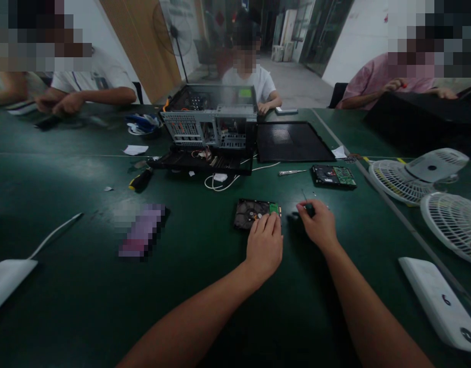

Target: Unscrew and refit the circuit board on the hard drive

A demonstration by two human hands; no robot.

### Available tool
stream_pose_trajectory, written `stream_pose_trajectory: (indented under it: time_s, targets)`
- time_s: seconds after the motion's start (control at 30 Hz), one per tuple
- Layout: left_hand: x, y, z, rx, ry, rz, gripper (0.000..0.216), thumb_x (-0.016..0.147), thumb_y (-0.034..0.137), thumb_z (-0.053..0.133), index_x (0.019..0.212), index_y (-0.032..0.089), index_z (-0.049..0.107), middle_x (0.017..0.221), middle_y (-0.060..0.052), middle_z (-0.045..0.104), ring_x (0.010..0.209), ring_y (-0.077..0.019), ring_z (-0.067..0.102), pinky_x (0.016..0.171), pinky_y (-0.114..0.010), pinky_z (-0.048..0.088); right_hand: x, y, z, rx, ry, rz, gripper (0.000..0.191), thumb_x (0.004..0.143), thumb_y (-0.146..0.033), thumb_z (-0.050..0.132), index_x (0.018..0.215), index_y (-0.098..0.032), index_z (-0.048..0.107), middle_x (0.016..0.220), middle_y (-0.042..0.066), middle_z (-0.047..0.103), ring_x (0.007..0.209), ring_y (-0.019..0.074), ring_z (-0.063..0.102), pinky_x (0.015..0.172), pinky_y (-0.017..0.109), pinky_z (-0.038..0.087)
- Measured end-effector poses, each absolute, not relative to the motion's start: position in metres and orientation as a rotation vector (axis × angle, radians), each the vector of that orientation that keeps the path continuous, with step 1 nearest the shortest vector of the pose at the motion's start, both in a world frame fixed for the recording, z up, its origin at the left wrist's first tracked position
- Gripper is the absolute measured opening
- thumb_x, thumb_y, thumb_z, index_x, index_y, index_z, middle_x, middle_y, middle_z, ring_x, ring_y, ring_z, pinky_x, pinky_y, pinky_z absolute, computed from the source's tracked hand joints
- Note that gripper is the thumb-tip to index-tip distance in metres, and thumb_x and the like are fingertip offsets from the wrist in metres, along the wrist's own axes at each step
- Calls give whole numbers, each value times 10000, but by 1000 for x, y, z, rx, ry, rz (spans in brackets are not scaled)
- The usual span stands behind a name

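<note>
A hard disk drive (246, 213) with a green circuit board lies on the dark green table. My left hand (265, 245) rests over its near right edge, fingers bent onto it. Just right of the drive, my right hand (319, 224) is closed around a small screwdriver (309, 208) whose thin shaft points up and away. Tiny bits, perhaps screws, lie beyond that hand. Farther back sits a second hard drive (334, 177), and left of it is a slim silver screwdriver (292, 173).
An opened computer case (212, 122) stands mid-table, its black side panel (292, 141) beside it. To the left are a yellow-black screwdriver (141, 180) and a phone (143, 230). White fans (419, 174) and a white device (438, 301) are at right. Several people sit around the table.
</note>
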State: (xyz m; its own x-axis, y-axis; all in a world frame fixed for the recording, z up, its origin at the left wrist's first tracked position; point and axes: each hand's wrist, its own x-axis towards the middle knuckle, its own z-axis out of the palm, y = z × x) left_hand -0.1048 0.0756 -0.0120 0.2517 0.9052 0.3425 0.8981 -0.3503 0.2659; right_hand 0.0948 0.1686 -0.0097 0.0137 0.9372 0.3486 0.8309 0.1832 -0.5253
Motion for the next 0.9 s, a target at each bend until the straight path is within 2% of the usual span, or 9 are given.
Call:
stream_pose_trajectory:
  time_s: [0.07, 0.27, 0.5, 0.7, 0.9]
  targets:
    - [-104, 75, -12, 2504, 1739, 687, 514, 1059, 276, 509, 1541, 97, 501, 1583, -125, 551, 1434, -304, 499, 1239, -476, 399, 74, 171, -9, -1481, -1854, 299, 253, 967, -444, 587, 996, -228, 716, 1026, 109, 750, 974, 282, 678, 913, 433, 513]
    - [-104, 74, -13, 2497, 1754, 697, 486, 1040, 242, 539, 1505, 101, 531, 1563, -132, 565, 1424, -305, 504, 1229, -478, 413, 46, 182, -14, -1309, -1858, 454, 168, 934, -391, 658, 948, -239, 728, 1042, 87, 758, 1012, 268, 697, 979, 448, 519]
    - [-104, 75, -12, 2463, 1729, 729, 486, 1031, 226, 528, 1510, 142, 533, 1555, -134, 570, 1425, -314, 506, 1221, -512, 417, 43, 179, -19, -1311, -1829, 485, 153, 913, -386, 678, 925, -244, 732, 1042, 86, 773, 1016, 267, 712, 998, 463, 534]
    - [-104, 74, -10, 2458, 1730, 710, 513, 1030, 245, 543, 1527, 123, 512, 1561, -131, 566, 1429, -314, 499, 1231, -502, 410, 47, 178, -21, -1258, -1836, 540, 157, 922, -381, 689, 942, -240, 755, 1041, 82, 782, 1008, 261, 724, 981, 450, 548]
    - [-104, 75, -10, 2462, 1728, 715, 504, 1036, 252, 536, 1523, 123, 519, 1573, -131, 558, 1438, -318, 492, 1233, -509, 406, 53, 174, -21, -1307, -1731, 478, 218, 937, -388, 668, 1050, -230, 766, 1090, 91, 762, 1042, 265, 695, 1003, 458, 526]
